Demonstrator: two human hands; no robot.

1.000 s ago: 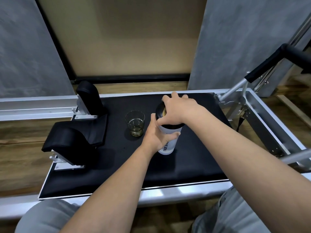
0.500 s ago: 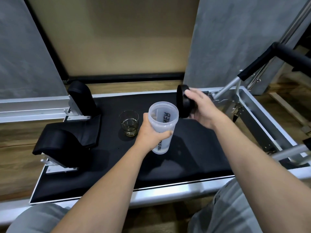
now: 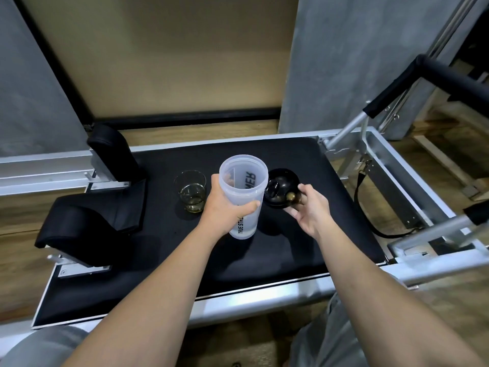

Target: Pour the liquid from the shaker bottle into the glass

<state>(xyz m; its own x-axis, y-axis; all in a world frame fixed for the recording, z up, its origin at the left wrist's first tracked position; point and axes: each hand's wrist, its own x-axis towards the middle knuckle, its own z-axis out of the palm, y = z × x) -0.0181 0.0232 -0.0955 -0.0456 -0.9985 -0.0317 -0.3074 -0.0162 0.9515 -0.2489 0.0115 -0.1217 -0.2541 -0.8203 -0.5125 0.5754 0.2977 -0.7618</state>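
At frame centre, the left hand (image 3: pixel 225 207) wraps the open shaker bottle (image 3: pixel 244 193), held upright. Right of it, the right hand (image 3: pixel 309 210) pinches the black lid (image 3: pixel 281 188). Left of the bottle, farther back, stands the glass (image 3: pixel 191 190), small-mouthed: a quick tilt could overshoot onto the black pad (image 3: pixel 291 160).

Our left hand (image 3: pixel 225 209) covers most of the print on the shaker (image 3: pixel 243 192), so we only read "TRUE STR" and then it's gone. Can't tell how much liquid is inside through the frosted wall. The lid (image 3: pixel 281 190) is partly behind our right hand (image 3: pixel 312 207) and the shaker. Both forearms and our knees run off the bottom edge.
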